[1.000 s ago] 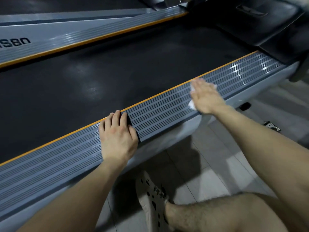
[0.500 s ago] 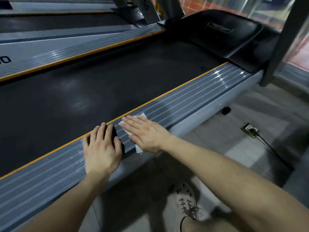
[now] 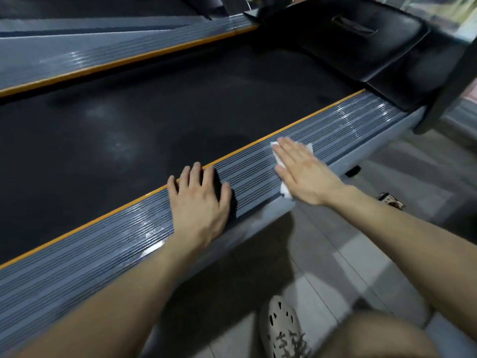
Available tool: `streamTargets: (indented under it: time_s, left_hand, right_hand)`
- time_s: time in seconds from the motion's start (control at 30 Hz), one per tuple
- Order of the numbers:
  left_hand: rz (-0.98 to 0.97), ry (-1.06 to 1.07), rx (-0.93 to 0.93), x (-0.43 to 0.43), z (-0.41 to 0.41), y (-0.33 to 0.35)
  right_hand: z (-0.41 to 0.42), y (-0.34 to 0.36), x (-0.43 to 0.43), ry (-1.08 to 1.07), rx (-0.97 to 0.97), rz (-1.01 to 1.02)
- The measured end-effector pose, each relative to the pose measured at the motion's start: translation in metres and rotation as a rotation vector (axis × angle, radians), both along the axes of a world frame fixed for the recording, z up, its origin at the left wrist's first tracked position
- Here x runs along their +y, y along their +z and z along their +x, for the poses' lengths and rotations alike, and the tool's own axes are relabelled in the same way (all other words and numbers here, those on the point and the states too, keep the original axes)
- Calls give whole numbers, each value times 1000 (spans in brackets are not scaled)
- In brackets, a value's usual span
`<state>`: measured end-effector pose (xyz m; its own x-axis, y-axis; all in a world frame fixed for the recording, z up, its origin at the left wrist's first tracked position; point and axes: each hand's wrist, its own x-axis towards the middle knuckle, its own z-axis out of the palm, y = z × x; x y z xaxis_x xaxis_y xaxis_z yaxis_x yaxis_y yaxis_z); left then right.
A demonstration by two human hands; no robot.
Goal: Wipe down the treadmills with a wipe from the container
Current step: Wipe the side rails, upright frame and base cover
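- Slid the right hand (image 3: 304, 171), with the wipe (image 3: 286, 190) beneath, along the side rail (image 3: 335, 130), seemingly towards its front end.
- Opened a gap from the left hand (image 3: 198, 202).

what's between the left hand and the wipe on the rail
Only bare ribbed rail lies between the left hand and the wipe, shown in the head view.

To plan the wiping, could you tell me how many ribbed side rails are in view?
2. The near rail lies under the left hand and the right hand, which presses the wipe. The far rail lies beyond the belt. More may be out of frame.
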<state>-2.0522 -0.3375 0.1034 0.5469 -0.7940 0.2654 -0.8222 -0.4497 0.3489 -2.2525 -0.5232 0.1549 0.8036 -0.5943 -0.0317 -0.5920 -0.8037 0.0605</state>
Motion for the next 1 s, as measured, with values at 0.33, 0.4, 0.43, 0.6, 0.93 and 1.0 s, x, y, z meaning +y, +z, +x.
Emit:
streamTargets:
  time_s: [0.33, 0.4, 0.43, 0.6, 0.93, 1.0]
  left_hand:
    - [17, 57, -38, -7, -7, -10]
    - [57, 103, -37, -5, -9, -10]
    - [77, 126, -46, -6, -11, -8]
    - [88, 227, -40, -35, -40, 9]
    - [46, 223, -132, -41, -57, -1]
    - [43, 219, -102, -40, -52, -1]
  right_hand:
    - [77, -27, 53, 413, -80, -16]
    - [73, -28, 50, 452, -92, 4]
    - [63, -27, 43, 447, -92, 7]
    - [-21, -11, -83, 135, -93, -100]
    - [-29, 9, -83, 227, 39, -186]
    - [7, -10, -29, 428, -66, -86]
